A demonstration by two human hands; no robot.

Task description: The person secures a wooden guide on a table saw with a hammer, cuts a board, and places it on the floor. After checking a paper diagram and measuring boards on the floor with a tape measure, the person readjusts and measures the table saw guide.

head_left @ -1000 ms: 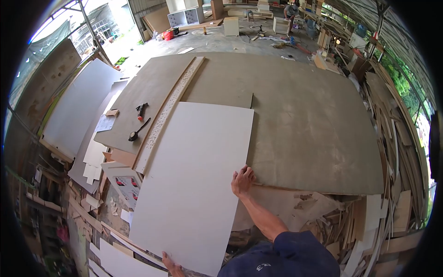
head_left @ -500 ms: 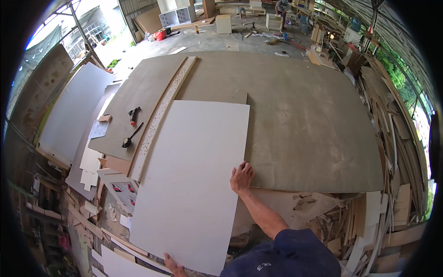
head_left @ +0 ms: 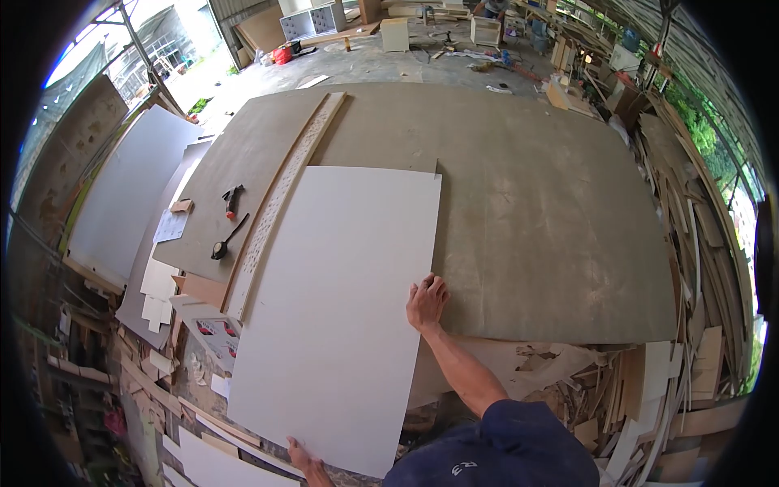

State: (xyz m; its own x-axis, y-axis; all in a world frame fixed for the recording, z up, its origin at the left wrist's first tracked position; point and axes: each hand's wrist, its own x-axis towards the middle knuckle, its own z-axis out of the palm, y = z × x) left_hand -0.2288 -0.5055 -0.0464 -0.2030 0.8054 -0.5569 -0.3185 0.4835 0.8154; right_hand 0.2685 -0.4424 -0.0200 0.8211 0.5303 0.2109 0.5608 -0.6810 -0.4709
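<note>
The white panel (head_left: 341,308) is lying over the left half of the desk (head_left: 552,203), its near end jutting past the desk's near edge. The right hand (head_left: 428,303) is gripping the panel's right edge, its fingers curling closed, their tips partly hidden. The left hand (head_left: 306,461) is holding the panel's near edge, its thumb showing on top while the other fingers are hiding underneath; the frame's bottom is cutting off that arm. A tape measure (head_left: 219,250) and a black-and-red tool (head_left: 233,200) are resting toward the desk's left edge
</note>
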